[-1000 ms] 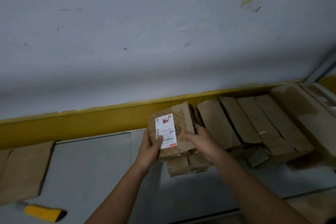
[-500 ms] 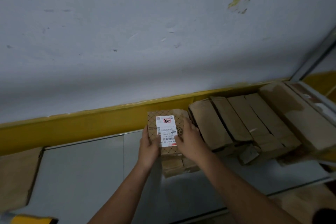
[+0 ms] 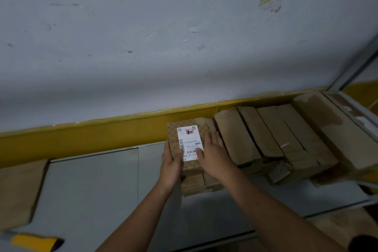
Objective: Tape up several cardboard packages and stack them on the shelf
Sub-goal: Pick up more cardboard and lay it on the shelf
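A single wide-angle view comes from a camera on the person's head. It looks forward and down onto the shelf (image 3: pixel 92 190) and faces the grey wall (image 3: pixel 184 47) behind it, which fills the upper half. The shelf's back edge, along a yellow band (image 3: pixel 81 137), runs tilted, rising to the right. Both forearms enter from the bottom. The left hand (image 3: pixel 171 161) and right hand (image 3: pixel 214 159) meet on a labelled package (image 3: pixel 190 141) at arm's length, by the middle of that back edge.

White shipping label (image 3: pixel 189 142) on patterned package (image 3: pixel 173 131): barcode, red mark, print too blurred to read.
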Motion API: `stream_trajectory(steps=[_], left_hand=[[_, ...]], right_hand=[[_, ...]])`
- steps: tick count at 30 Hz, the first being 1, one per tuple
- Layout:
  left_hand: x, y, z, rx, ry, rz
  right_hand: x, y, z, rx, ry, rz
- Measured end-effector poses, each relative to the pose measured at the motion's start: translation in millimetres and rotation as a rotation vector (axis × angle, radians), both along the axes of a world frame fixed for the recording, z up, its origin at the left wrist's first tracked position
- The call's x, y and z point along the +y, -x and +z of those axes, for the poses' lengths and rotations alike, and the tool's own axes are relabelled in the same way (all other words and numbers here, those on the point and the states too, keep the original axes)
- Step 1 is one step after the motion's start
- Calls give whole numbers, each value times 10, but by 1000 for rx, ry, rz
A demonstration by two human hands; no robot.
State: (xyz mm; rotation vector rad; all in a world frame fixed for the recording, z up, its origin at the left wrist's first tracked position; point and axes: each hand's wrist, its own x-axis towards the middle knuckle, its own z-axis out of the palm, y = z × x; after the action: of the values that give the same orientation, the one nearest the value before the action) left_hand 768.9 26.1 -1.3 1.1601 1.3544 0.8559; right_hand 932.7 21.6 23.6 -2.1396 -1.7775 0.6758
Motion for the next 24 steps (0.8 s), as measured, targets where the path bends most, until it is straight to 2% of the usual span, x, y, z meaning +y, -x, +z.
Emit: stream_trajectory(steps=[4, 8, 14, 18, 24], left_hand=[[15, 0, 19, 186, -84, -48], [126, 316, 208, 690, -181, -154], [202, 960, 833, 1064, -488, -63], [-136, 1594, 1080, 1172, -443, 71], [-969, 2738, 1219, 1281, -246, 310]], right_hand=[[-30, -45, 82, -41, -151, 96], [2, -87, 320, -88, -209, 131], [310, 344, 817, -131, -293, 367], [382, 1089, 993, -103, -334, 587], [170, 2384, 1040, -54, -345, 876]])
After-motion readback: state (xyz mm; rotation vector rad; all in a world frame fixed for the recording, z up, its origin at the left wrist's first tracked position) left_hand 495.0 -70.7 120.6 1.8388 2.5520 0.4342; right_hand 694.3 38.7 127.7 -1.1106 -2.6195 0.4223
